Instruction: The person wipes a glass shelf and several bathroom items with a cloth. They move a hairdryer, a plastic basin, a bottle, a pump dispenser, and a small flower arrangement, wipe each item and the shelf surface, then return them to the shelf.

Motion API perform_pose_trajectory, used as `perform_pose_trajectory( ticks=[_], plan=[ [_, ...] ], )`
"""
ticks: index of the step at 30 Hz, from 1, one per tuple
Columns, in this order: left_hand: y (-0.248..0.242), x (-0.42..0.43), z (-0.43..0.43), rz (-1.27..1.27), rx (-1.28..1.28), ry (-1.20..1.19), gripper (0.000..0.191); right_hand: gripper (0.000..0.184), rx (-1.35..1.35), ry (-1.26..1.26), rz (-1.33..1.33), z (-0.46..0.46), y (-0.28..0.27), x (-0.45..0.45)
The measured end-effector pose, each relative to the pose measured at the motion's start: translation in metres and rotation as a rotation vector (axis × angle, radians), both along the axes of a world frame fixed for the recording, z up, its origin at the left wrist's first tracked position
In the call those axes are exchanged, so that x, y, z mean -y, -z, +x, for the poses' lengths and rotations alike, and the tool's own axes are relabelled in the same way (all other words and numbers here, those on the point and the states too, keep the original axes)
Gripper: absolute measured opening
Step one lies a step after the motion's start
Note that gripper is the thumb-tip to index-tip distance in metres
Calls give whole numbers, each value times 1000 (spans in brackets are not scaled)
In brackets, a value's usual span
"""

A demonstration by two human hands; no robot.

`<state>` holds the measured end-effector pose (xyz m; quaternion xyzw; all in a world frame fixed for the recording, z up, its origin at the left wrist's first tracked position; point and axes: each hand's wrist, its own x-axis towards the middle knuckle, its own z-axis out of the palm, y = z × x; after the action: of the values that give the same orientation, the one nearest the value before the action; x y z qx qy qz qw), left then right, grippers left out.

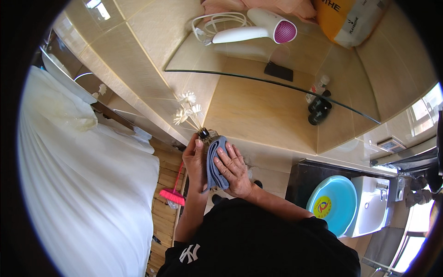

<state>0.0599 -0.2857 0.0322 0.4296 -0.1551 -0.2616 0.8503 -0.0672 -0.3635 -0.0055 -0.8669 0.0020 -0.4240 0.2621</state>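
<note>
In the middle of the head view, my left hand [196, 161] grips a glass reed diffuser bottle [212, 133] from its left side. The bottle has a black collar, and sticks with white artificial flowers [187, 108] rise from it. My right hand [235, 169] presses a folded grey-blue cloth [215, 166] against the bottle's right side, fingers spread over the cloth. The lower part of the bottle is hidden behind the cloth and hands.
Above the tiled niche [259, 114], a glass shelf [238, 73] bears a white hair dryer [256, 31] and an orange bag [341, 20]. Dark bottles [319, 110] stand below. A turquoise basin [341, 204] is by the sink [372, 207]; a white curtain [93, 180] and pink broom [172, 196] are left.
</note>
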Motion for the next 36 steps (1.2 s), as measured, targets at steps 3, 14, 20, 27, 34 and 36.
perform_pose_trajectory(
  ticks=[3,14,20,27,34,36],
  plan=[
    [23,-1,1,70,40,-62,32,71,-26,-15,72,7,-11,5],
    [3,3,5,3,44,-64,33,74,7,-83,50,12,-17,8],
    [1,4,-5,-122,-4,54,40,61,108,-49,309,35,-50,27],
    [-26,15,-7,-163,-22,195,46,26,64,-47,1293,28,-15,2],
    [-11,9,-8,37,99,110,39,62,32,-83,1025,26,-29,5],
    [-19,10,-9,60,105,49,39,74,45,-119,889,22,-29,9]
  ],
)
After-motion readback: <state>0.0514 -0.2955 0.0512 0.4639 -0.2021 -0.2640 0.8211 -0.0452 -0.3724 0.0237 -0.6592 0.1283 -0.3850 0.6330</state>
